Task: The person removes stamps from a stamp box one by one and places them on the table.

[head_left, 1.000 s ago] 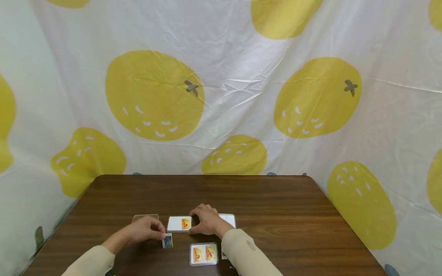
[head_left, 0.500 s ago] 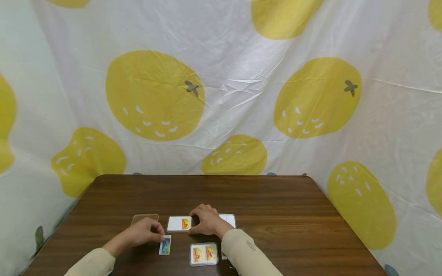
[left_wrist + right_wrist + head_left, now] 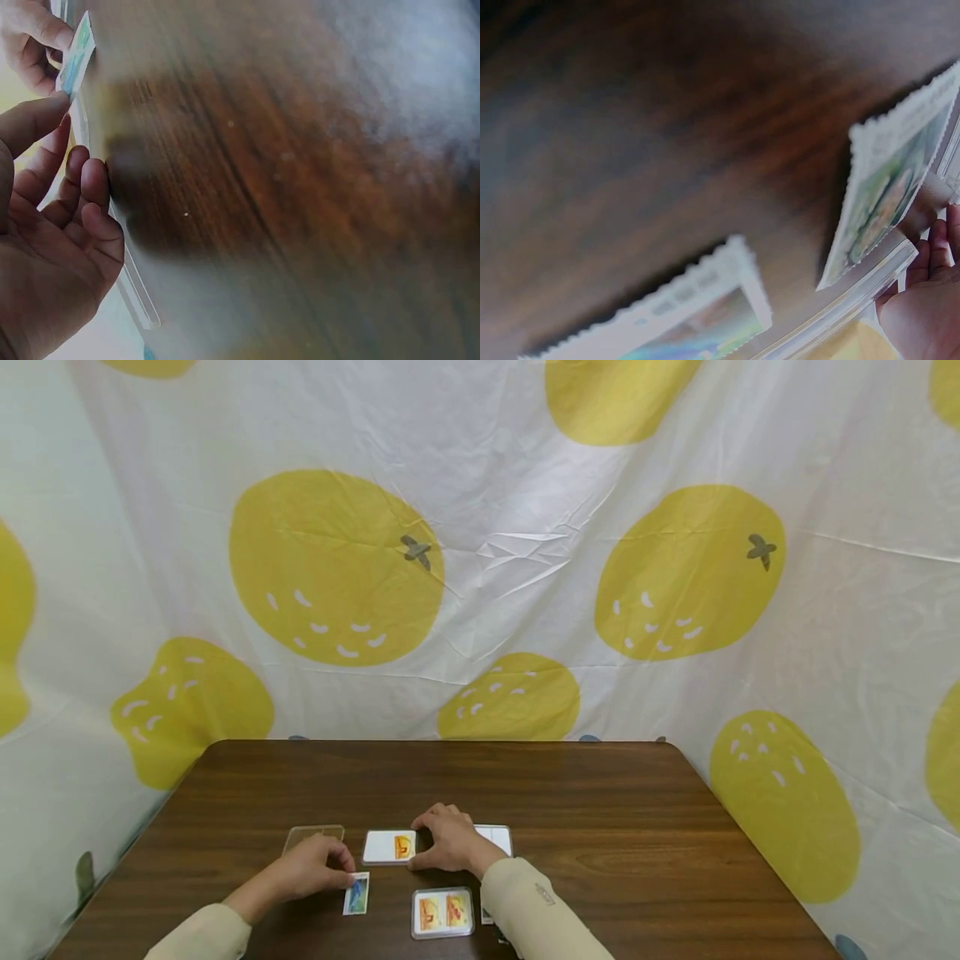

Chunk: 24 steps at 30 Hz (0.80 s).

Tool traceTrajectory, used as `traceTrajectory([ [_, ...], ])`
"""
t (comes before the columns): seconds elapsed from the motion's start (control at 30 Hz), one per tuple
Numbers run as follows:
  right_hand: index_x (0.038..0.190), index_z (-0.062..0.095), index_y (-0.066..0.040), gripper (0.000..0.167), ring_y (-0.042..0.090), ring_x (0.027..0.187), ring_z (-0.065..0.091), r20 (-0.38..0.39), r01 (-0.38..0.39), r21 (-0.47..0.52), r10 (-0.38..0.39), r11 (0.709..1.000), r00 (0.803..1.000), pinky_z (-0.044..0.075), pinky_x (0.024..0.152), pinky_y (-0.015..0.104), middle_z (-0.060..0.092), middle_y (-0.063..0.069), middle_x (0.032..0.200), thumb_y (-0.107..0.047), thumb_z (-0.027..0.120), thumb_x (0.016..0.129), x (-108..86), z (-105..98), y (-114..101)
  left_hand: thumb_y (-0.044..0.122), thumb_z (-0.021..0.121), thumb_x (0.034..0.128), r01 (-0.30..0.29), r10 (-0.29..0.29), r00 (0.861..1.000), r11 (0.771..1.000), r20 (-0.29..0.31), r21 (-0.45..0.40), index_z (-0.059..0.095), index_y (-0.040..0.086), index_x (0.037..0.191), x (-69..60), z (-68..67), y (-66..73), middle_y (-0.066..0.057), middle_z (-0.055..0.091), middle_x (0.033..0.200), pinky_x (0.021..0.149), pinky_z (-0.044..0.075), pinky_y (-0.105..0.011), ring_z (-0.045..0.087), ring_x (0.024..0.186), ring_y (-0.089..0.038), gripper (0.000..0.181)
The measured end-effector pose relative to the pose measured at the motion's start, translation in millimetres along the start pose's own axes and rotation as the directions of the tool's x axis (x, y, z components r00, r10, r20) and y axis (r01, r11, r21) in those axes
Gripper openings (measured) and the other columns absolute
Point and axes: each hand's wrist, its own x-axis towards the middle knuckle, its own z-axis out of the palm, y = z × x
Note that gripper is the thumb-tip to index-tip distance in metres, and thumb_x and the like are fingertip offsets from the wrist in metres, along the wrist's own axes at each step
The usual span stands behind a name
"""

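Between thumb and index finger, my left hand (image 3: 315, 865) pinches a corner of a small blue-green postage stamp (image 3: 357, 894) with a white border. In the left wrist view that stamp (image 3: 78, 58) stands tilted, and the other fingers curl loosely beneath. My right hand (image 3: 450, 842) holds the right end of a clear case (image 3: 381, 847), thumb at the near edge and index finger at the far edge. An orange stamp (image 3: 405, 847) lies on the right part of the case's white insert. The right wrist view shows only part of the right hand (image 3: 922, 307).
A clear case (image 3: 442, 912) with two orange stamps lies nearer. Another white case (image 3: 496, 837) is partly behind the right hand. An empty-looking transparent cover (image 3: 315, 832) lies behind the left hand. Stamps with perforated edges (image 3: 892, 195) lie near the right forearm, on the brown table (image 3: 600, 827).
My left hand has shifted slightly left with the stamp, which has moved nearer and left and shows more of its face. The right hand and the case stay in place.
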Motion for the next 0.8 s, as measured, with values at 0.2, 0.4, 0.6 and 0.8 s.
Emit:
traceTrajectory([
  [0.2,0.126,0.065,-0.024,0.054,0.021,0.123,0.046,-0.007,0.004,-0.004,-0.004,1.000,1.000,0.033,0.105,0.042,0.054,-0.002,0.129,-0.050,0.078,0.081,0.6,0.3,0.1,0.013,0.079,0.0795,-0.006,0.006,1.000,1.000,-0.003,-0.026,0.069,0.009,0.085,0.4,0.6,-1.3,0.010,0.063,0.079,0.066,0.044,-0.026,0.051,0.072,-0.001,0.012],
  [0.4,0.126,0.065,-0.024,0.054,0.020,0.123,0.046,-0.007,0.006,-0.009,-0.006,1.000,1.000,0.033,0.104,0.041,0.054,-0.002,0.128,-0.050,0.078,0.081,0.9,0.1,0.0,0.012,0.080,0.0784,-0.011,0.011,1.000,1.000,-0.018,-0.026,0.068,0.010,0.085,1.0,-0.7,0.9,0.009,0.062,0.078,0.065,0.044,-0.026,0.051,0.072,-0.001,0.013],
  [0.6,0.126,0.064,-0.024,0.054,0.021,0.123,0.046,-0.008,0.006,-0.015,-0.006,1.000,1.000,0.033,0.104,0.041,0.054,-0.003,0.128,-0.050,0.078,0.081,1.0,0.4,0.4,0.012,0.079,0.0798,-0.012,0.010,0.999,0.999,-0.045,-0.031,0.069,0.008,0.088,5.9,-2.0,2.9,0.006,0.060,0.082,0.067,0.044,-0.027,0.052,0.076,-0.004,0.013],
  [0.8,0.126,0.064,-0.024,0.054,0.021,0.123,0.046,-0.004,0.004,-0.010,-0.004,1.000,1.000,0.033,0.103,0.041,0.054,-0.002,0.129,-0.050,0.078,0.081,0.8,-0.1,0.1,0.015,0.078,0.0809,0.029,-0.031,0.997,0.999,-0.065,-0.027,0.069,0.009,0.088,12.6,-4.2,5.1,0.006,0.060,0.080,0.065,0.044,-0.026,0.052,0.073,-0.007,0.014],
])
